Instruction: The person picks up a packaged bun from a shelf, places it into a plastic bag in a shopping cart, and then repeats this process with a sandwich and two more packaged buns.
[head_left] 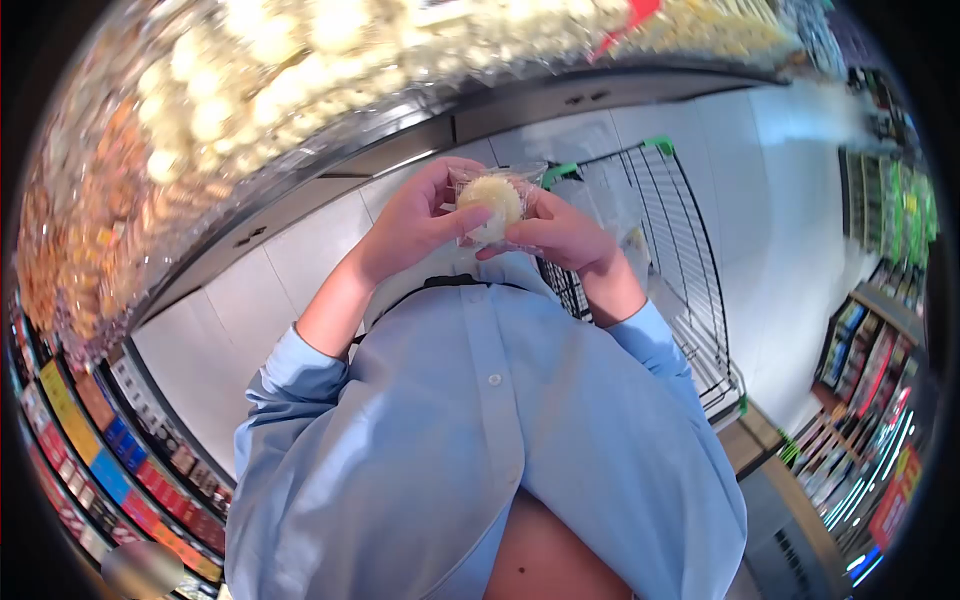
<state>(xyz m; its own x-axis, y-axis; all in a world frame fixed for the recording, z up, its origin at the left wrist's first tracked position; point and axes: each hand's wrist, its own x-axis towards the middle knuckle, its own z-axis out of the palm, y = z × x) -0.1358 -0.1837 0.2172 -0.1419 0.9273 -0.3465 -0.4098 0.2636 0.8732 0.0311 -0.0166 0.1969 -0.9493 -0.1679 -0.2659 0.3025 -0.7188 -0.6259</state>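
Note:
Between my two hands, in front of my waist, is a small round pale pastry (pixel 492 202) with a fluted edge, sealed in a clear plastic wrapper. My left hand (pixel 425 212) is closed on its left side, the thumb lying across the front of the wrapper. On the other side my right hand (pixel 568 234) pinches the wrapper between thumb and fingers. Some fingertips are hidden behind the package.
A display bin (pixel 320 90) heaped with wrapped pale round goods runs along the front, with orange-brown packets (pixel 100 230) at its left. A black wire shopping cart (pixel 700 270) with green corners stands close on my right. Stocked shelves (pixel 110 450) rise at lower left.

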